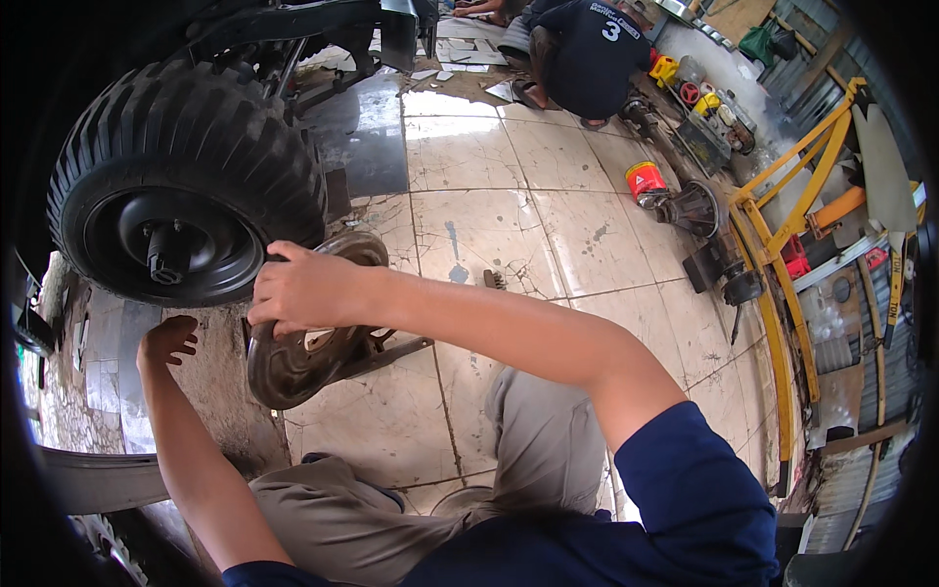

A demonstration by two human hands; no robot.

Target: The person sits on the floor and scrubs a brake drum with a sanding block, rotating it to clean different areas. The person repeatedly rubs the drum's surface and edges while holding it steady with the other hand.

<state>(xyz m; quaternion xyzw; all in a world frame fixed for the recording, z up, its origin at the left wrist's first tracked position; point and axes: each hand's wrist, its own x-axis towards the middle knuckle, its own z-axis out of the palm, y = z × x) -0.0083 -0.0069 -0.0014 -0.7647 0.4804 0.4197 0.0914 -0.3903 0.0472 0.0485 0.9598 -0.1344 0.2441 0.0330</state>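
Note:
In front of me, a round, dished metal plate, dark and worn, stands tilted on the tiled floor. My right hand reaches across to its far-left rim, with the fingers curled over the edge. Part of the plate is hidden behind my right forearm. Lower left, my left hand hangs in the air with its fingers apart, holding nothing. It is just below a mounted wheel with a chunky black tyre. A flat metal bar shows beside the plate, below my forearm.
A small bristled brown piece lies on the tiles beyond my forearm. At right are a red can, a greasy metal housing and a yellow steel frame. Another person crouches at the far side.

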